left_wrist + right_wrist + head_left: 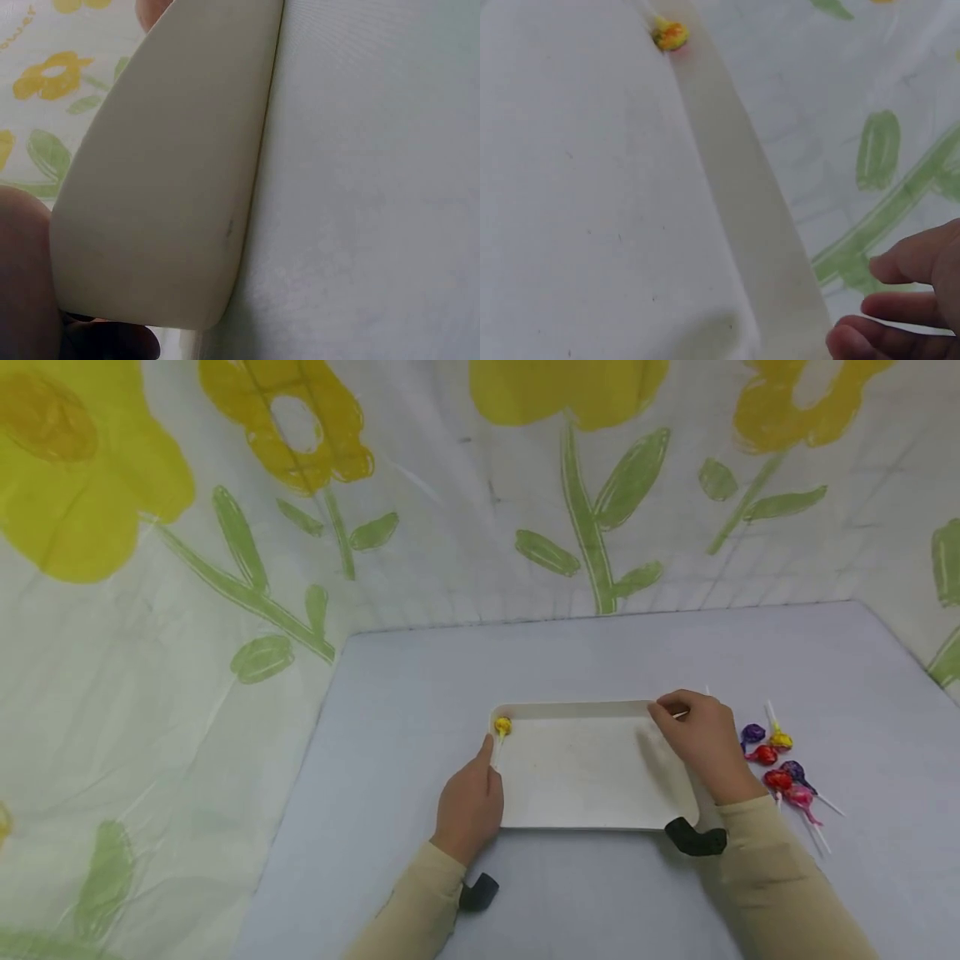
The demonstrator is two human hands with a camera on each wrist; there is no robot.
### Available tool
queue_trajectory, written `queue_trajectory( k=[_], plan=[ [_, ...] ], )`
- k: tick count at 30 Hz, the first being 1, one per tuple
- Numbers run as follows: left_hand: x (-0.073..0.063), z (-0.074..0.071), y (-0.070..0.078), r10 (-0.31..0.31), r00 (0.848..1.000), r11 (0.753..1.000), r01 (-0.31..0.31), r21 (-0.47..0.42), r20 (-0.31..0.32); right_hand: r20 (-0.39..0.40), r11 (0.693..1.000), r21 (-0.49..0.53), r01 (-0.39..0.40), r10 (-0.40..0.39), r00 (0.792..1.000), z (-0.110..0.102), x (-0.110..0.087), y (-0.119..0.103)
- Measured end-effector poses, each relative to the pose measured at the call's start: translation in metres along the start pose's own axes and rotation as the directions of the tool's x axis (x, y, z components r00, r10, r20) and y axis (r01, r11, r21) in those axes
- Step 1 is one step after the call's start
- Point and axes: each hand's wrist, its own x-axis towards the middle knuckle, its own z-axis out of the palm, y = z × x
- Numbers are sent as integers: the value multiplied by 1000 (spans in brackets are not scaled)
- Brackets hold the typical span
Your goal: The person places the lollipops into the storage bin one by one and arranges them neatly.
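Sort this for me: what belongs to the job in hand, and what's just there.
Likely part of the job:
white tray, held by the left hand
yellow lollipop inside the tray
loose lollipops right of the tray, probably

Seemingly just setting:
flower-patterned sheet
pale tabletop

yellow letters "ower" (18,28) stand on the flowered sheet (105,41).

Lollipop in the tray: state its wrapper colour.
The wrapper is yellow with orange patches, clearest in the right wrist view.
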Motion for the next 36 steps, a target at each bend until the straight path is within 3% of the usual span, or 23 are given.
queue_trajectory(
  k=[13,26,36],
  plan=[
    [-1,0,-2,0,1000,1000,0,-11,-5,1,992,-33,-119,119,993,-22,-1,33],
    [0,0,-2,-4,1000,1000,4,-18,8,-23,979,-99,-179,178,984,-43,-5,62],
    [0,0,-2,3,1000,1000,-3,-23,-3,14,967,-193,-168,174,985,-40,-2,71]
  ],
)
